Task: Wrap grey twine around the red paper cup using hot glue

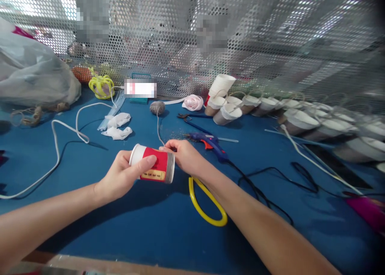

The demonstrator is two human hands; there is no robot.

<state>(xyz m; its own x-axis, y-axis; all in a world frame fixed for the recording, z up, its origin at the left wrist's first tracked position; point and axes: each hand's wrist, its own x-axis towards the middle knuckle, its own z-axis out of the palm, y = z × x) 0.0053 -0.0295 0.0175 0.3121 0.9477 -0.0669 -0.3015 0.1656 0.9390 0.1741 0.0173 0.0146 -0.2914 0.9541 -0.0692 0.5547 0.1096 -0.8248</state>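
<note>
2 forearms [255,215] flank the cup [155,158]: left hand [120,174] clasping it, right hand [187,156] pinching yarn [158,126] just beyond it.

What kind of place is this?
Likely a craft workbench, perhaps in a small workshop: a glue gun and a ball of grey yarn lie on the blue table, with many cups grouped at the right.
</note>
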